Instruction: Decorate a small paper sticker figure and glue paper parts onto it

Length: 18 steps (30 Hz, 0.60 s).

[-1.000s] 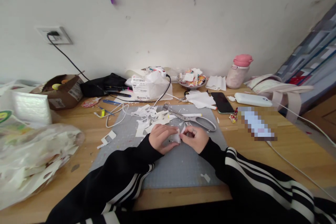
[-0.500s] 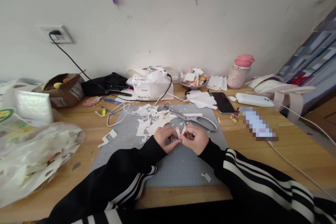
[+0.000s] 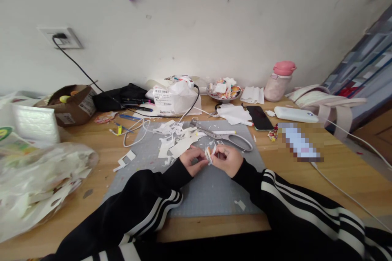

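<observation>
My left hand [image 3: 194, 160] and my right hand [image 3: 227, 159] meet over the grey cutting mat [image 3: 211, 191]. Between their fingertips is a small piece of paper [image 3: 209, 153], white with some orange on it. Both hands are closed in a pinch on it; its exact shape is too small to make out. Just beyond my fingers lie scissors [image 3: 239, 140] with grey handles and a white marker [image 3: 218, 133]. Cut white paper scraps [image 3: 180, 142] are heaped beyond my left hand.
A plastic bag of scraps [image 3: 45, 179] and a cardboard box [image 3: 69, 104] stand left. Along the back are a bowl of paper bits [image 3: 225, 89] and a pink-lidded bottle [image 3: 278, 82]. A black phone [image 3: 259, 118], a white power bank [image 3: 296, 114] and a cable [image 3: 343, 195] lie right.
The fingers have shifted slightly around the paper piece, and more of its orange side shows. The whole view has moved a little; the surrounding things stay in place.
</observation>
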Each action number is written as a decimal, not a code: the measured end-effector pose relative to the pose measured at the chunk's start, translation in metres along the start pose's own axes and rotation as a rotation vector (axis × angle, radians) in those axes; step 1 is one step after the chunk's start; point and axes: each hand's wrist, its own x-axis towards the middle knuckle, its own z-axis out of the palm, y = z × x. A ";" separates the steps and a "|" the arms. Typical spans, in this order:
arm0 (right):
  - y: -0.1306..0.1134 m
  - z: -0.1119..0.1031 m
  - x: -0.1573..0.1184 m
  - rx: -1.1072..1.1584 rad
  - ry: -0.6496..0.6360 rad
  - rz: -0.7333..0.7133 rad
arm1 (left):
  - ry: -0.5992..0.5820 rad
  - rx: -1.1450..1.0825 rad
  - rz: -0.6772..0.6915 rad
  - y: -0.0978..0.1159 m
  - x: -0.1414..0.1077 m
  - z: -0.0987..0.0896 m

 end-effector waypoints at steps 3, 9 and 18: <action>0.002 -0.001 0.000 0.005 -0.016 0.017 | 0.004 -0.043 -0.030 -0.001 0.000 0.001; 0.001 0.000 0.000 -0.014 0.027 -0.012 | 0.058 -0.106 -0.099 -0.010 -0.001 0.007; 0.003 0.000 0.000 0.049 -0.048 0.046 | 0.128 -0.165 -0.154 -0.020 0.003 0.012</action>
